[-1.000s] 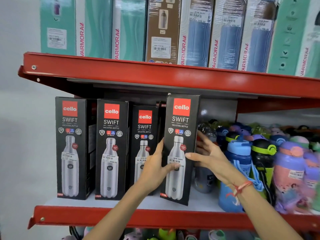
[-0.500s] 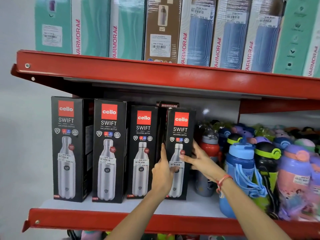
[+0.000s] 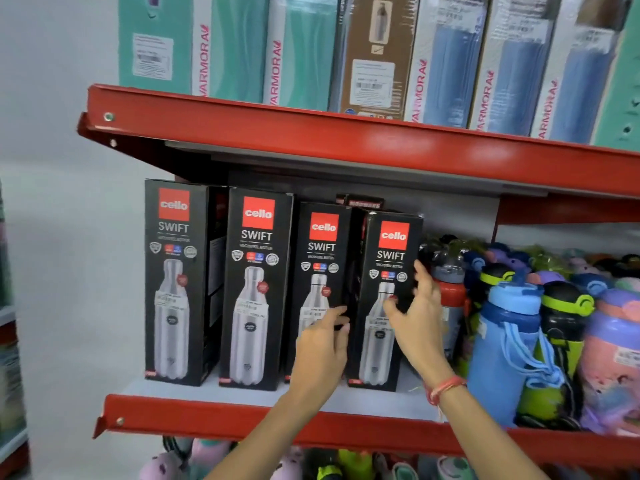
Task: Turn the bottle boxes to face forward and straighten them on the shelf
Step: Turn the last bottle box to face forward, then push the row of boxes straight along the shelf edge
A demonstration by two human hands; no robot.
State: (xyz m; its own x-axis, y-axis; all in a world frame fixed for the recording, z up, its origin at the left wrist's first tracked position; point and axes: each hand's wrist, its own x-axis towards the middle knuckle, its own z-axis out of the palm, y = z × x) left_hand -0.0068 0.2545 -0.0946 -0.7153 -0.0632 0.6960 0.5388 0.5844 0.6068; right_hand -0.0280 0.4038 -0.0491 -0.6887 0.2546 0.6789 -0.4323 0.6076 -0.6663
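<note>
Four black Cello Swift bottle boxes stand upright in a row on the middle red shelf (image 3: 207, 415), all with the front face out: the first box (image 3: 173, 282), the second box (image 3: 254, 292), the third box (image 3: 320, 265) and the fourth box (image 3: 391, 251). The fourth box stands beside the third, turned slightly. My left hand (image 3: 322, 344) has its fingertips on the fourth box's left edge, at the gap to the third box. My right hand (image 3: 415, 313) grips the fourth box's right edge, thumb across the front.
Another dark box (image 3: 363, 203) peeks out behind the row. Loose coloured bottles crowd the shelf just right of the fourth box, among them a blue bottle (image 3: 502, 341). The upper red shelf (image 3: 311, 133) carries tall teal, brown and blue boxes (image 3: 242, 46).
The fourth box, held out in front of the shelf a second ago, has been pushed back and set down beside the third box. Both hands followed it in.
</note>
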